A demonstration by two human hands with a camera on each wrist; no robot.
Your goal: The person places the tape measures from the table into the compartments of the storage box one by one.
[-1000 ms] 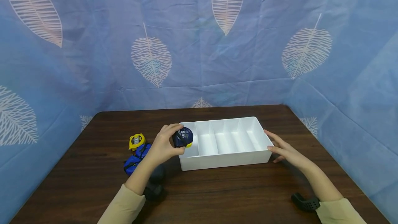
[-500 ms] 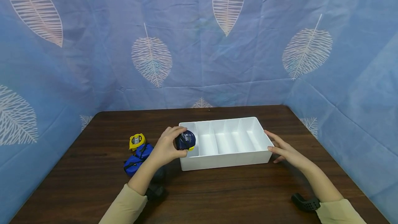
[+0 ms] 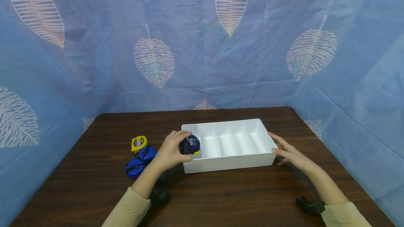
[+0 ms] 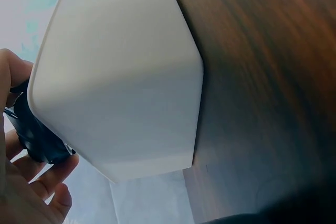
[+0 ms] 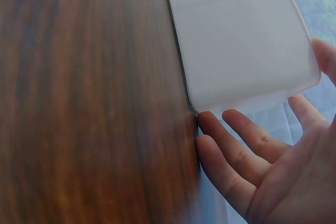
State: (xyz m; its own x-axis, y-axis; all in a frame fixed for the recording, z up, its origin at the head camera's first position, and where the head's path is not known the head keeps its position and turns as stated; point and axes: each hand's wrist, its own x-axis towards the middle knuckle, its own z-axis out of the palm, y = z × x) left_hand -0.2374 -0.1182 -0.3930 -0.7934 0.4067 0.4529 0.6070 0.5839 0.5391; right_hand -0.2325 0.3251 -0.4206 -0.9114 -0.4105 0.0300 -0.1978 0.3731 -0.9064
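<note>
In the head view, my left hand (image 3: 170,153) grips a dark blue tape measure (image 3: 191,145) marked 5m, with a yellow patch at its lower edge. It is held over the leftmost compartment of a white divided box (image 3: 228,164). The left wrist view shows the dark tape measure (image 4: 39,129) between thumb and fingers beside the box's rim, partly hidden by the wall. My right hand (image 3: 291,154) rests at the box's right end, its fingers loosely extended. In the right wrist view its fingertips (image 5: 210,121) lie close against the white end wall (image 5: 241,51).
Left of the box, a yellow tape measure (image 3: 139,143) lies behind two blue objects with black straps (image 3: 135,168), whose kind I cannot tell. A black wrist strap (image 3: 310,206) sits on the right wrist. Blue leaf-patterned cloth (image 3: 189,62) hangs behind the dark wooden table (image 3: 236,195).
My left hand has moved slightly right and down with the dark blue tape measure, from the box's left edge to over the leftmost compartment. The right hand and the box stay put.
</note>
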